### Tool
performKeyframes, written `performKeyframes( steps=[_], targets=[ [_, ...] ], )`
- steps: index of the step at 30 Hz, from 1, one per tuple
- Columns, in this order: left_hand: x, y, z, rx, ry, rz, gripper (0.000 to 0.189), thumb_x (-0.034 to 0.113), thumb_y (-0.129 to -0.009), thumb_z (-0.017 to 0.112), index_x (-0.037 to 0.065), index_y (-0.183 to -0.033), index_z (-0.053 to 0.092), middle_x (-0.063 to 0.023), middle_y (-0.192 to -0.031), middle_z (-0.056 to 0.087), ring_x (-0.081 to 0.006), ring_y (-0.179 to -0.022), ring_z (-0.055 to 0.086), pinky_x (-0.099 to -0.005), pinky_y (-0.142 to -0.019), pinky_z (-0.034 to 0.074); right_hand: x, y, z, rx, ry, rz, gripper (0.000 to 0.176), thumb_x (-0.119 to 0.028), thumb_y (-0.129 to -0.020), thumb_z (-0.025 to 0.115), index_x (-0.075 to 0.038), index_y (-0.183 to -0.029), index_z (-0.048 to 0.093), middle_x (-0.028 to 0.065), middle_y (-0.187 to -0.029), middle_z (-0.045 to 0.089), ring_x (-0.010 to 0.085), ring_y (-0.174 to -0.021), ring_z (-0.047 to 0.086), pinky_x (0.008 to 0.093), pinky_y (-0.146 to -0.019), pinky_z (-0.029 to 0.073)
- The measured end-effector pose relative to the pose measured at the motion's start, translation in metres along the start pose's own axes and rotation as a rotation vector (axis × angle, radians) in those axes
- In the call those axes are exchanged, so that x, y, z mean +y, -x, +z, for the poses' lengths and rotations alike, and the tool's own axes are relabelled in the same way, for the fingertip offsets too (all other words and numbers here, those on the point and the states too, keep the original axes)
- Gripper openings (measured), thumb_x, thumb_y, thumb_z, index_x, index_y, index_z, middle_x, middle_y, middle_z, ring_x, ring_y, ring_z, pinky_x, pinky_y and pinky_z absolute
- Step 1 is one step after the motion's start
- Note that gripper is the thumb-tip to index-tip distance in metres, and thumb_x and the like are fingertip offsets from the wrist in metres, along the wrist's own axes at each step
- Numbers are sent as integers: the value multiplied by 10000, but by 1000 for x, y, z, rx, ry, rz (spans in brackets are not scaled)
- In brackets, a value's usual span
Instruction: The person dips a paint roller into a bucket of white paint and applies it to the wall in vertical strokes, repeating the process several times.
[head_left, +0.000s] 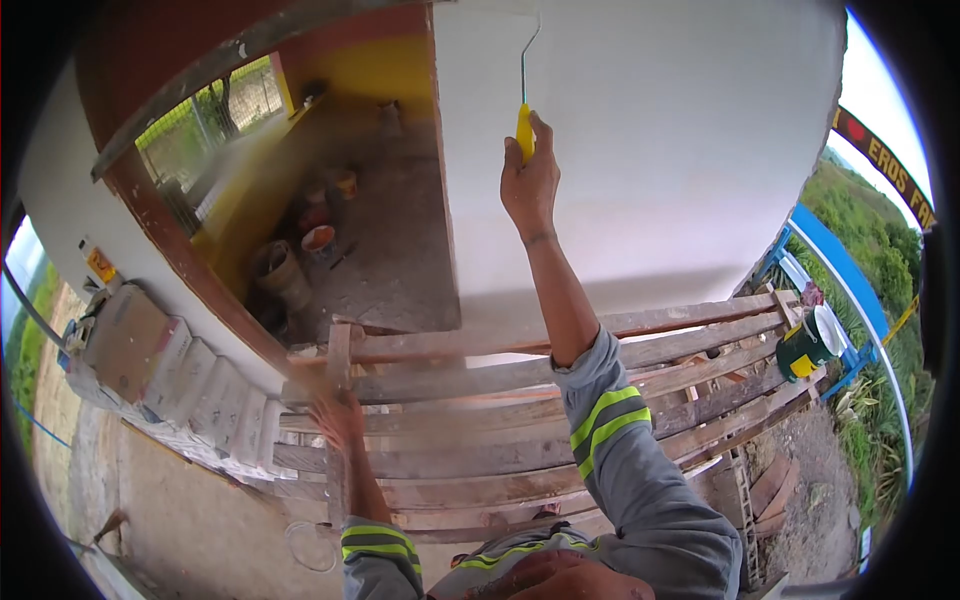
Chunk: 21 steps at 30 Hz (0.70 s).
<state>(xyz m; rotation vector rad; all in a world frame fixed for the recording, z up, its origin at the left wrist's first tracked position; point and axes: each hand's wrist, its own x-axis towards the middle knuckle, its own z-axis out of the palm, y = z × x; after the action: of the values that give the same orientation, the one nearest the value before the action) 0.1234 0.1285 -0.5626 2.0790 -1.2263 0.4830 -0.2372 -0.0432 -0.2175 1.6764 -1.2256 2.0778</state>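
My right hand (532, 180) is raised in front of the white wall (640, 150), closed around the yellow handle of a paint roller (525, 125). The roller's thin metal rod runs upward and bends near the top edge; its head is barely discernible there against the wall. Lower left, my left hand (338, 420) rests on a wooden crosspiece (340, 350) of the plank platform (460, 460). Its fingers look spread over the wood, though haze on the lens blurs them.
A dark green paint bucket (808, 345) stands at the platform's right end. Left of the wall, a doorway opens onto a room with buckets (318, 240) on its floor. Stacked boxes (135, 340) stand at left. Gaps show between the planks, with ground below.
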Motion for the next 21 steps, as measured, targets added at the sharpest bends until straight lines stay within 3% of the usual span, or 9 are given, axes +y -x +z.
performKeyframes(
  steps=[2,3,7,13,16,20,21],
  targets=[
    [-3,0,2,-6,5,1,418,285,-829,665,89,-1186,573,-160,-1134,645,-382,-1038,546,-505,-962,396,-4,-8,3,-8,-6,34,419,-151,-998,541,-16,-1382,439,240,-1037,683,376,-849,681,464,-803,517],
    [-4,1,2,-11,8,3,416,286,-831,663,89,-1186,574,-161,-1132,645,-382,-1036,546,-505,-959,397,-34,-24,-8,-113,-121,189,430,-41,-967,526,54,-1372,417,300,-1200,602,481,-1112,580,514,-931,472],
    [2,0,-4,-19,16,11,410,287,-834,656,88,-1182,574,-160,-1126,647,-380,-1031,545,-504,-961,391,-45,-62,-1,-93,-141,141,422,-49,-967,538,51,-1360,422,284,-1149,614,477,-1089,592,516,-905,478],
    [-3,-1,4,-13,14,-9,404,287,-832,663,91,-1175,573,-157,-1114,652,-378,-1032,545,-499,-963,385,-8,19,-7,-122,-188,218,444,-99,-980,538,44,-1382,415,296,-1250,597,465,-1154,588,496,-981,461],
    [-3,1,2,-19,6,-8,400,288,-831,667,93,-1167,572,-155,-1112,652,-378,-1034,545,-499,-953,392,-19,-15,1,-104,-198,250,441,-85,-980,541,35,-1387,422,310,-1301,572,448,-1191,582,475,-992,467],
    [-7,0,4,-17,11,-16,395,294,-835,664,94,-1164,573,-149,-1110,652,-380,-1034,548,-502,-943,398,-35,-102,0,32,-173,52,390,-120,-981,566,23,-1328,460,228,-942,682,392,-862,676,448,-794,529],
    [-6,-1,3,-33,17,-22,394,295,-837,663,94,-1164,574,-147,-1110,652,-380,-1034,549,-503,-941,399,-35,-120,-6,26,-128,31,392,-140,-980,572,25,-1321,470,230,-953,677,378,-867,675,442,-788,527]
  ],
)
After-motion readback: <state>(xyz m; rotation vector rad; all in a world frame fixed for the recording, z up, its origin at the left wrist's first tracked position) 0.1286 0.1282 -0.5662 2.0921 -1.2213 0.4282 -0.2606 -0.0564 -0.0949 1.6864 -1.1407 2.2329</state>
